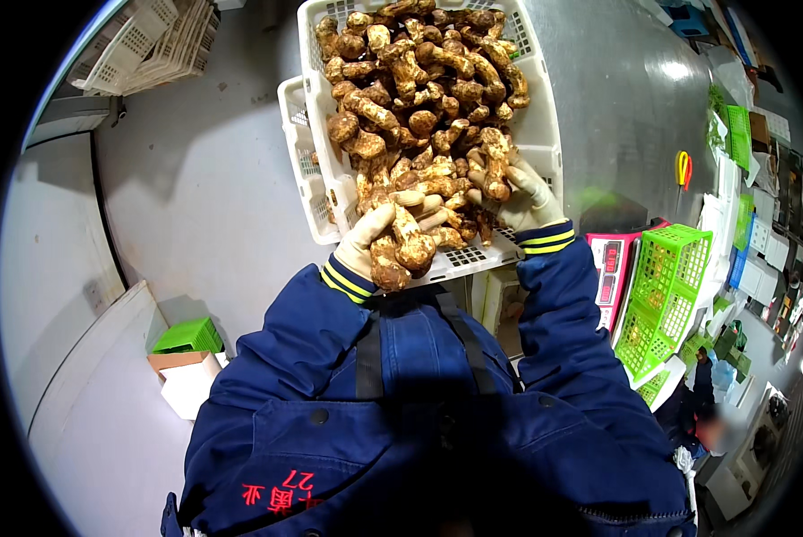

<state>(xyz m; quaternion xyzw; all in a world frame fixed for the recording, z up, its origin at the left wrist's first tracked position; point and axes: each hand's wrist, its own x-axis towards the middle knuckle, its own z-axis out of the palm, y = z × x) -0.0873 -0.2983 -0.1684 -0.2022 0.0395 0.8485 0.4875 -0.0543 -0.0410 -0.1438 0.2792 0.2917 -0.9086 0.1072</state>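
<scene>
A white perforated plastic crate (552, 116) full of brown, pale-stemmed mushrooms (419, 67) stands right in front of me. They look like matsutake. My left hand (362, 242), in a pale glove, is closed around two thick mushrooms (412, 243) at the crate's near left corner. At the near right side my right hand (534, 199), gloved too, grips one long mushroom (495, 161) over the pile. Some of its fingers are hidden behind that mushroom. Beneath the full crate, a second white crate (296, 170) sticks out on the left.
To the right, a metal table (612, 98) holds yellow-handled scissors (683, 168), a pink scale (606, 277) and green baskets (666, 286). White crates (164, 49) are stacked far left. A green basket (188, 336) sits on a box at left. Another person (701, 403) is at lower right.
</scene>
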